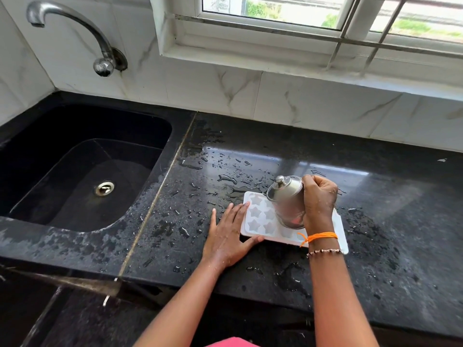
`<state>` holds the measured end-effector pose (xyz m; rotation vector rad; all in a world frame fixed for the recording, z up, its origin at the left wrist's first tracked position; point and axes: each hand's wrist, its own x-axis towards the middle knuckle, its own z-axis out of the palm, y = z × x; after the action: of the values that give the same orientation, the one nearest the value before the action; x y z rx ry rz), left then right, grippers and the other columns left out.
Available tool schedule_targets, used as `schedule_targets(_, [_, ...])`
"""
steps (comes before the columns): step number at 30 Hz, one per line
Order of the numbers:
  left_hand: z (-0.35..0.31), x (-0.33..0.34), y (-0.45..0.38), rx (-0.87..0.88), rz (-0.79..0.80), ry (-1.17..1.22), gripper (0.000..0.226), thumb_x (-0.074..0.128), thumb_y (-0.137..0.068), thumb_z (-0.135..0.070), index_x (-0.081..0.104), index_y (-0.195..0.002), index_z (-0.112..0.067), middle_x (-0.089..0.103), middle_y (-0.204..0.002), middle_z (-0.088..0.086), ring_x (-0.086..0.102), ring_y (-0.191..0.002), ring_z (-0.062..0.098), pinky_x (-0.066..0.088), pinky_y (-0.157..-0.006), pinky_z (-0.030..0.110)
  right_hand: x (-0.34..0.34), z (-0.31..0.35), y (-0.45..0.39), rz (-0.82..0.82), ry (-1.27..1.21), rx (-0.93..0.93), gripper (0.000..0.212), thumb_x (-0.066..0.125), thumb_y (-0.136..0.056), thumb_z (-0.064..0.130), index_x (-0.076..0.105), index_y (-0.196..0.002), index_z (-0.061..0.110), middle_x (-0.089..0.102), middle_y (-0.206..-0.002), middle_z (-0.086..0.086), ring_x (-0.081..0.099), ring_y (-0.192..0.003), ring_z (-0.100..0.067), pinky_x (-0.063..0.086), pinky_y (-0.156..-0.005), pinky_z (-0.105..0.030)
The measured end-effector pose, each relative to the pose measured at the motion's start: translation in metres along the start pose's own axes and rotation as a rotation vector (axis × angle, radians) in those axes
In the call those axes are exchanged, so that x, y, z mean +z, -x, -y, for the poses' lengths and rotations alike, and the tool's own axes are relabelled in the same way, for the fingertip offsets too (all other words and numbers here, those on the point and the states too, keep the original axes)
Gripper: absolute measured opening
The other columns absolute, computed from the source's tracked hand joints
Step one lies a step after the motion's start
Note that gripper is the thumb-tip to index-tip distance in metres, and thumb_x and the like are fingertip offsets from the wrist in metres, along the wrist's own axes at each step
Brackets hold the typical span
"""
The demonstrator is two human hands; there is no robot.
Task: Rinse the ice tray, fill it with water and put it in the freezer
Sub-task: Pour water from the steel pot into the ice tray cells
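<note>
Bright daylight thru the window (pixel 300 11) at top, view outside blown out. Strong glare patch on the wet black counter (pixel 375 196) near centre; droplets glint. Sink (pixel 82 166) basin and lower left dark, low detail. Wide-angle bend at edges. Steel jug (pixel 288 199) slightly blurred; centre otherwise sharp.

No readable text, label, brand, number or sign shows on anything here.
</note>
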<state>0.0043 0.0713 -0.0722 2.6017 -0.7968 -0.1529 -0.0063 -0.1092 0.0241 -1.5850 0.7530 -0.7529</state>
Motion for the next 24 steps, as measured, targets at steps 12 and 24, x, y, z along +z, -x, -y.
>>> schedule_targets(12, [-0.0012,-0.0016,0.0008,0.002,-0.010,0.001,0.094,0.015,-0.070,-0.081,0.004,-0.150,-0.032,0.015,-0.157,-0.012,0.002,-0.146,0.009,-0.010,-0.116,0.046,0.0008,0.0037,0.0007,0.001,0.096,-0.058,0.035,0.052,-0.074,0.010,0.035,-0.045,0.018,0.029,-0.050,0.000,0.028,-0.055,-0.016,0.026,-0.056,-0.032])
schedule_targets(24, [-0.0012,-0.0019,0.0006,0.002,-0.006,0.003,0.095,0.015,-0.070,-0.081,0.004,-0.150,-0.031,0.014,-0.157,-0.011,0.002,-0.146,0.010,-0.011,-0.116,0.046,0.0002,0.0039,0.0005,-0.002,0.089,-0.039,0.035,0.053,-0.075,0.010,0.036,-0.045,0.018,0.030,-0.051,-0.001,0.030,-0.057,-0.018,0.029,-0.058,-0.032])
